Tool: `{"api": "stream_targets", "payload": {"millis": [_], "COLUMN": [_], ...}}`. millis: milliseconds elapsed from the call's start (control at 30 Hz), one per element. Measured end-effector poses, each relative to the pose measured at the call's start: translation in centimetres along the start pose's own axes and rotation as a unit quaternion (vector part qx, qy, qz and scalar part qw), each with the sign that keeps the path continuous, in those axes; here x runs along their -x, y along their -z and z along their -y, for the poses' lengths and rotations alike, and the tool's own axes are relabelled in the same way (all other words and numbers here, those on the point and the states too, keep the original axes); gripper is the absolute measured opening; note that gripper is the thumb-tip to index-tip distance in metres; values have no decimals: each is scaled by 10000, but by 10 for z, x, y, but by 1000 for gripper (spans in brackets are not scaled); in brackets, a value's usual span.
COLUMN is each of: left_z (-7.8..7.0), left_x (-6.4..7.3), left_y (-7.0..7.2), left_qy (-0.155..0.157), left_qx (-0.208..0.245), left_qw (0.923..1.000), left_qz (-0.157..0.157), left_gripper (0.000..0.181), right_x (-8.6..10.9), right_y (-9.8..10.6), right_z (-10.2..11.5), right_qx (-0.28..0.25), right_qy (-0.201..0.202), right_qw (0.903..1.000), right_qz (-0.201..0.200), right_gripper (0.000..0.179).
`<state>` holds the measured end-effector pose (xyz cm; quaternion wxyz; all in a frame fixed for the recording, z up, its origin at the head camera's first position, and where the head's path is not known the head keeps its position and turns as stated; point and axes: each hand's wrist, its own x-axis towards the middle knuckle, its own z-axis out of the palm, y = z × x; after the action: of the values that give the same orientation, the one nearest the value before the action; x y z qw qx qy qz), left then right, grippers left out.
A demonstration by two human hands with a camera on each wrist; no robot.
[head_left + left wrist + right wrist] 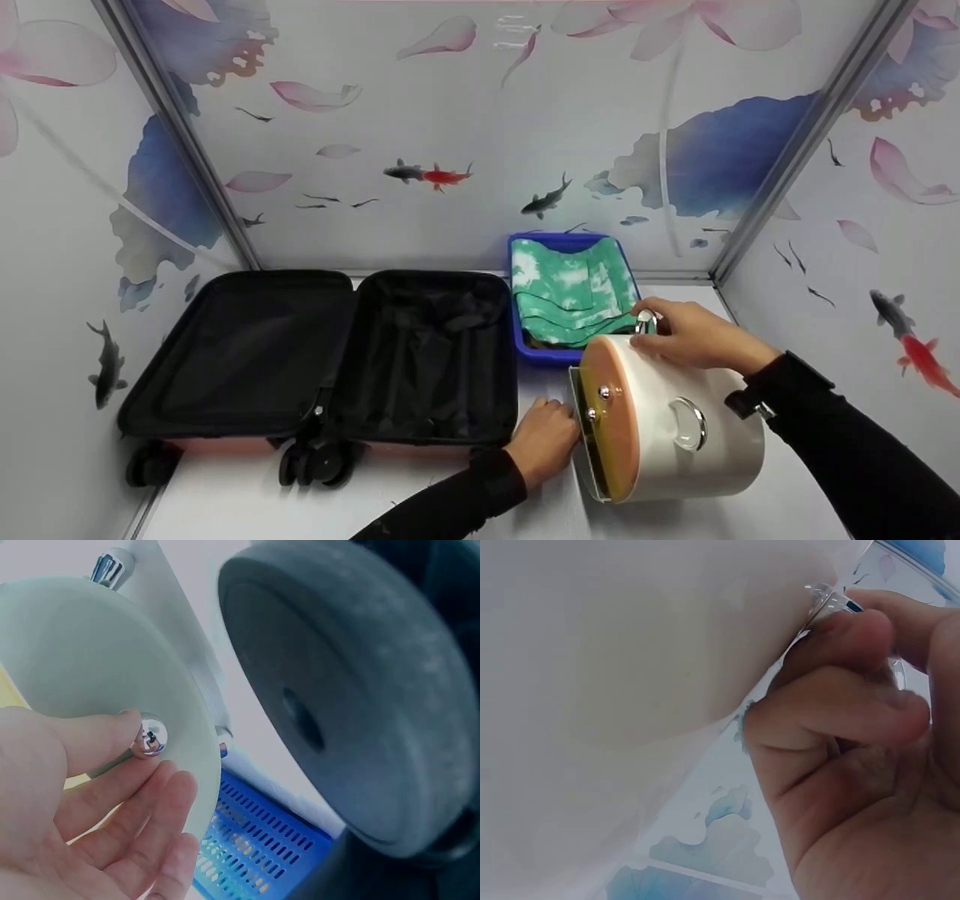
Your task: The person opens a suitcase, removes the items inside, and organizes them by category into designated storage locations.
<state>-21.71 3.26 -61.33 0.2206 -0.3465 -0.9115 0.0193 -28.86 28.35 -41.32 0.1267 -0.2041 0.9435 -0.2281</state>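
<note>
A white, drum-shaped box with an orange end and chrome ring handles lies tilted at the right in the head view. My right hand grips the handle on its upper side; in the right wrist view its fingers curl round that handle. Beside the orange end is my left hand. In the left wrist view, its thumb and forefinger pinch a round chrome knob on a pale round face of the box. The box's far side is hidden.
An unfolded black-lined suitcase lies at the left, its wheels toward me. Behind the box stands a blue basket holding green-and-white patterned cloth. Printed wall panels enclose the table on several sides.
</note>
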Motion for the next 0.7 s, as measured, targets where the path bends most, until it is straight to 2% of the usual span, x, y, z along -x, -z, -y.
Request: {"api": "stream_targets", "payload": {"millis": [200,367,700], "left_z": [-2,-6,-10], "left_x": [-4,-7,-6], "left_y": [-1,-6,-10], "left_qy": [-64,-88,-41], "left_qx": [-19,237,436], "left_qw": [9999,9994,9990], "left_qz": [-134,-217,-81], "left_gripper": [13,15,14], "right_x": [-1,-1,0], "right_y": [0,1,-1], "right_z": [3,3,-2], "right_qx": [6,-67,-106], "right_qy": [-27,59,3], "right_qw": [9999,9997,9998], "right_qz": [-161,-242,-158], "right_gripper": [45,40,37]}}
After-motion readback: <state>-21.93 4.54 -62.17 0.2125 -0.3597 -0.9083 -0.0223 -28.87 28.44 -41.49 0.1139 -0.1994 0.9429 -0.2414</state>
